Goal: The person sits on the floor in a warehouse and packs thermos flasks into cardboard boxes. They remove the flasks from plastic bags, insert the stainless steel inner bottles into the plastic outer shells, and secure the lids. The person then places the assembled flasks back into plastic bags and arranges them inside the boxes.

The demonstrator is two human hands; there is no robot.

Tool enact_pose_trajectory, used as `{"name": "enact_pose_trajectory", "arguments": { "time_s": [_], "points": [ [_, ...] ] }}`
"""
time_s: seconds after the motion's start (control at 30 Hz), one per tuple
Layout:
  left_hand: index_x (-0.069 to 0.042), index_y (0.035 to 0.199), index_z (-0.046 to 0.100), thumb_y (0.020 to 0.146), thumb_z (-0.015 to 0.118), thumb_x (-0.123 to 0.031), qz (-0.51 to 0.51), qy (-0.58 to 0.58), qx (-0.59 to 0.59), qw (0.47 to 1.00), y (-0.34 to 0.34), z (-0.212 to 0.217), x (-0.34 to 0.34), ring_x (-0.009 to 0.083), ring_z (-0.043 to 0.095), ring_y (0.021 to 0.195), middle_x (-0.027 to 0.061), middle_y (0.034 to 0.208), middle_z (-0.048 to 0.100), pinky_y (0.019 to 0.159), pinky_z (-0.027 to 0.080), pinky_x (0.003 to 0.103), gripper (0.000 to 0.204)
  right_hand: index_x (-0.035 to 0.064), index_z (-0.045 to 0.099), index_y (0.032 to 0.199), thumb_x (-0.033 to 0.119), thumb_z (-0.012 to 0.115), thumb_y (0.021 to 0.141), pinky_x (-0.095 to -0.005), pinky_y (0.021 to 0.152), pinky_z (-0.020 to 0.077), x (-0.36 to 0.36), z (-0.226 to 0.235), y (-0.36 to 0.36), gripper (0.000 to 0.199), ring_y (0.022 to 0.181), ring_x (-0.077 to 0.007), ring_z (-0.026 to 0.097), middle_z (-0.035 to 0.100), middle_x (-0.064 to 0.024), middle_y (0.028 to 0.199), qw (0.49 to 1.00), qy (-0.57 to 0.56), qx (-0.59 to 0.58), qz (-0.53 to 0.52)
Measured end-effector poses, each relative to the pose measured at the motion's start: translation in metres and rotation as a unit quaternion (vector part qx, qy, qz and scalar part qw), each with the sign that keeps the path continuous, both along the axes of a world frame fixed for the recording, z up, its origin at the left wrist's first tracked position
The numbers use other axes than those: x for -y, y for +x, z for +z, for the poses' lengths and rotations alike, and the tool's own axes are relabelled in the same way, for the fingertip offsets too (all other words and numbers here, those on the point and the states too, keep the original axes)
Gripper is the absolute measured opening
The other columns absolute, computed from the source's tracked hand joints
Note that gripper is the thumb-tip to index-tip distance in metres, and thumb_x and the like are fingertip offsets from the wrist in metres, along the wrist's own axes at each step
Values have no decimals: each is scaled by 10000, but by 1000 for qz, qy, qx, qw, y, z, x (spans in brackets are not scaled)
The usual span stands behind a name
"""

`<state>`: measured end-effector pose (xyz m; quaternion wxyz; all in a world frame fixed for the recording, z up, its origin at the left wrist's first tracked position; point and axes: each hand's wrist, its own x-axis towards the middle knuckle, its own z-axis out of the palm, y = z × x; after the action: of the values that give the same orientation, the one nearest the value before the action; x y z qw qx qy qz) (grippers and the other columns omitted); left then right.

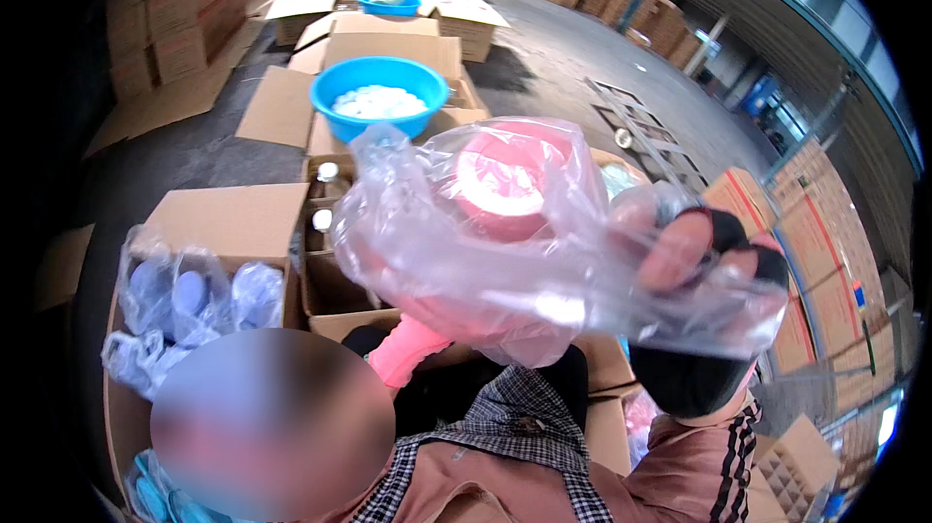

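Note:
A clear plastic bag (573, 290) is stretched across the middle of the view. My right hand (704, 261), in a black fingerless glove, has its fingers closed on the bag's right end. A round pink container-like thing (500, 183) shows through the film; I cannot tell its exact kind. My left arm, in a pink sleeve (413, 348), reaches up to the bag from below. The left hand is hidden behind or inside the film, so its fingers do not show. Below the bag lies the checked apron (529, 406) over my lap.
An open carton (228, 222) at left holds bagged purple items (189, 295). Ahead stand a divided carton with white-capped bottles (328, 173) and a blue basin (379, 67) of small white pieces. Stacked cartons (820, 261) stand at right; a metal frame (646, 120) lies on the floor.

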<state>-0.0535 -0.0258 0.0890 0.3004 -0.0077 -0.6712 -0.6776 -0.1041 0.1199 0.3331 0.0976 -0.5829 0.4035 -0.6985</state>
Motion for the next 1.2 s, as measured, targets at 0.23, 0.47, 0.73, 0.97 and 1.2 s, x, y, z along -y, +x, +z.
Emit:
{"name": "enact_pose_trajectory", "arguments": {
  "time_s": [0.23, 0.47, 0.73, 0.97, 1.2],
  "points": [
    [-46, 1128, 505, 753, 569, -135, 215, -289, 138, 923, 111, 47, 34, 307, 456, 1074, 168, 1162, 494, 903, 360, 387, 390, 134, 488, 778, 405, 537, 815, -488, 712, 453, 20, 0, 18, 278, 739, -303, 538, 532, -91, 758, 993, 95, 47, 53],
    [-87, 1139, 492, 740, 615, -190, 270, -288, 135, 909, 169, -6, -3, 285, 495, 1022, 162, 1085, 530, 896, 381, 403, 430, -20, 530, 875, 436, 631, 742, -414, 729, 468, -34, -49, -8, 486, 788, -337, 579, 548, -228, 930, 973, 142, -54, 173],
    [-81, 1154, 477, 729, 629, -201, 192, -192, 222, 937, 177, -58, -56, 273, 477, 1036, 144, 1111, 508, 906, 369, 390, 467, 49, 388, 1219, 539, 441, 669, -320, 852, 392, -30, -160, -73, 739, 1025, -191, 483, 441, -102, 1204, 964, 143, 205, -91],
    [-75, 1167, 464, 719, 640, -212, 170, -179, 197, 949, 148, -82, -69, 262, 461, 1049, 128, 1133, 490, 915, 359, 379, 500, 3, 257, 1305, 153, 527, 794, -339, 1002, 276, -76, -412, -61, 597, 1148, -224, 393, 366, -122, 1284, 886, 372, 276, 40],
    [-70, 1180, 451, 709, 652, -222, 194, -138, 173, 956, 140, -107, -68, 251, 445, 1061, 112, 1155, 471, 923, 349, 368, 534, 6, 499, 1069, 217, 442, 812, -323, 947, 300, -98, -226, -77, 337, 1075, -209, 437, 499, -144, 1123, 911, 317, 192, -181]
  ]
}}
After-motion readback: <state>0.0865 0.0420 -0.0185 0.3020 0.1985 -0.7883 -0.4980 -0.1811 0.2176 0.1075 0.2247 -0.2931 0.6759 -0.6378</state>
